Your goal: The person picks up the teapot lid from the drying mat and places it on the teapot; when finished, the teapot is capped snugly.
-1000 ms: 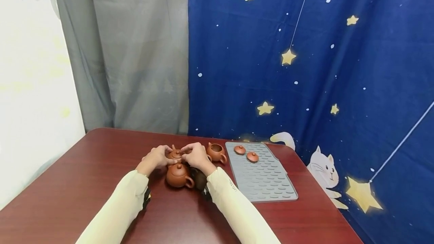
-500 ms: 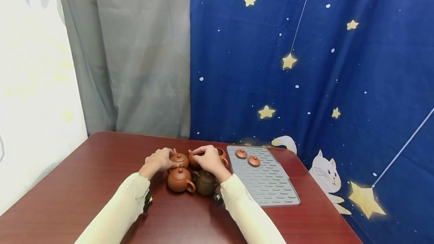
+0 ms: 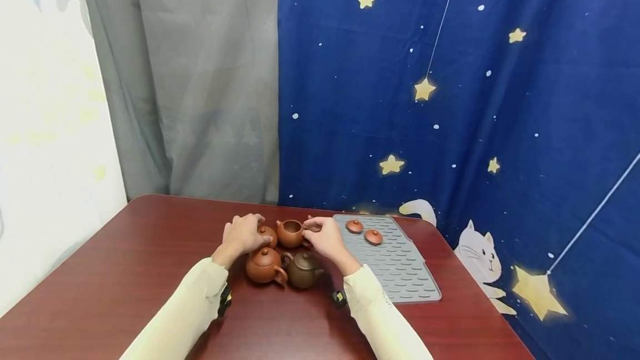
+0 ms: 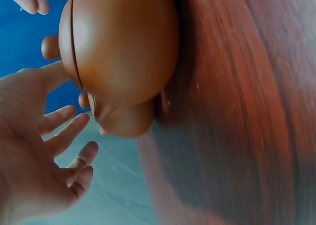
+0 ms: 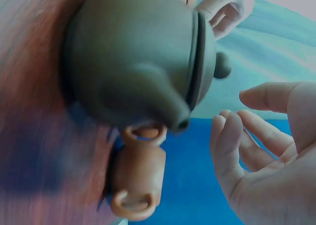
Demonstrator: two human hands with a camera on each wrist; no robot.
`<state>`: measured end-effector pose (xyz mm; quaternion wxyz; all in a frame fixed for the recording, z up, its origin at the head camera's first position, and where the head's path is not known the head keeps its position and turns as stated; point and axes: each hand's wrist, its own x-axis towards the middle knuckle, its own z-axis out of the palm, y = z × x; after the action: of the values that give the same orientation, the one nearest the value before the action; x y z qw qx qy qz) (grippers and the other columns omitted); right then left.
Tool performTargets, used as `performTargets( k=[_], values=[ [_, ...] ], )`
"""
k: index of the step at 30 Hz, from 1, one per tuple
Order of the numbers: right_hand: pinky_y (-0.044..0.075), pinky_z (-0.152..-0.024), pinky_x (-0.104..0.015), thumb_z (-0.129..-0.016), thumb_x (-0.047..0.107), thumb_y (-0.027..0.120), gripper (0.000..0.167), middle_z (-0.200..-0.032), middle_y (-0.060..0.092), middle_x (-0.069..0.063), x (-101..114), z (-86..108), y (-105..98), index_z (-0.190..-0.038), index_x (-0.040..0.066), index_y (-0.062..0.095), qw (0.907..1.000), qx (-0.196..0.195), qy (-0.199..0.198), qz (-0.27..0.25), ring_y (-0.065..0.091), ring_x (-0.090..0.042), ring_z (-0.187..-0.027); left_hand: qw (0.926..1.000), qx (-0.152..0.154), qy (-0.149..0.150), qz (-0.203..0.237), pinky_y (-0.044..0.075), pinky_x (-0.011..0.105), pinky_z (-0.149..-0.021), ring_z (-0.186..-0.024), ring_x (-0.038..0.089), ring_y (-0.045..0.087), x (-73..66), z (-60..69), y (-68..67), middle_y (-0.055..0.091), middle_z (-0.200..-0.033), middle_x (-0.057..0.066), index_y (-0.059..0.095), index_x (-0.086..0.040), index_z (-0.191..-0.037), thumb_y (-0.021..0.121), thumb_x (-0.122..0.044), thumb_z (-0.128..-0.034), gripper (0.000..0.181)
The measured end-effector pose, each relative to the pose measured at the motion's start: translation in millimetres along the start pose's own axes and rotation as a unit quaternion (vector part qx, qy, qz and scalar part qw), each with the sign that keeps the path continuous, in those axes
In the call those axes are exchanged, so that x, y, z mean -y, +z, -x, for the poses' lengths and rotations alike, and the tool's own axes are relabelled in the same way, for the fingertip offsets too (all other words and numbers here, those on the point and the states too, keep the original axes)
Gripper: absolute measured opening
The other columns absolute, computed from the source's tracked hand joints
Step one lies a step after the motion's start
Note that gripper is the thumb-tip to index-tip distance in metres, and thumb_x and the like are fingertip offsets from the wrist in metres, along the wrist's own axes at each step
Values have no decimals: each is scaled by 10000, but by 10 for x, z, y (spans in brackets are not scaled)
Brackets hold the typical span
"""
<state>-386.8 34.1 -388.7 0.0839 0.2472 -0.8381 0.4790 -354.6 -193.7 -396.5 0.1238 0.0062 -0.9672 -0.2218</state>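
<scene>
Bracketing the far-left pot (image 3: 268, 232) in the head view, the left hand (image 3: 242, 233) sits across the open pot (image 3: 289, 238) from the right hand (image 3: 325, 235). Left wrist view: fingers (image 4: 69, 137) spread; right wrist view: thumb (image 5: 269, 95) and fingers parted, best kept clear of the dark pot (image 5: 133, 52).
</scene>
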Motion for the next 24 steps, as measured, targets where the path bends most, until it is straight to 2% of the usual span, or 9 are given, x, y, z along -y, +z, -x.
performTargets(
  k=[4, 10, 17, 24],
  values=[
    [556, -734, -294, -850, 6, 710, 207, -1003, 736, -153, -73, 25, -90, -1048, -51, 731, 10000, -7, -40, 53, 714, -236, -912, 9999, -67, 120, -64, 382, 546, -839, -1067, 399, 527, -84, -20, 31, 665, -1217, 125, 633, -102, -1303, 802, -415, -800, 616],
    [544, -749, -310, -831, 1, 719, 185, -965, 742, -126, -157, 71, -233, -1014, -16, 740, 9994, -199, -130, 262, 690, -228, -863, 9996, -11, 295, -22, 369, 525, -835, -1060, 372, 530, -194, -35, 79, 665, -1220, 118, 642, -123, -1289, 821, -455, -777, 637],
    [518, -731, -297, -836, 50, 729, 187, -966, 747, -98, -291, 105, -399, -1012, -9, 752, 9972, -178, 100, 726, 673, -246, -891, 9993, 191, 187, -247, 367, 521, -842, -1071, 372, 533, -209, -108, 122, 658, -1231, 86, 636, -141, -1309, 833, -454, -764, 659],
    [515, -853, -425, -832, 75, 745, 168, -992, 739, -76, -445, 133, -608, -990, 22, 764, 9937, -327, 479, 962, 658, -275, -1001, 9979, 453, 379, -282, 346, 515, -844, -1052, 372, 538, -276, -190, 112, 687, -1171, 59, 637, -155, -1303, 797, -498, -788, 640]
  ],
)
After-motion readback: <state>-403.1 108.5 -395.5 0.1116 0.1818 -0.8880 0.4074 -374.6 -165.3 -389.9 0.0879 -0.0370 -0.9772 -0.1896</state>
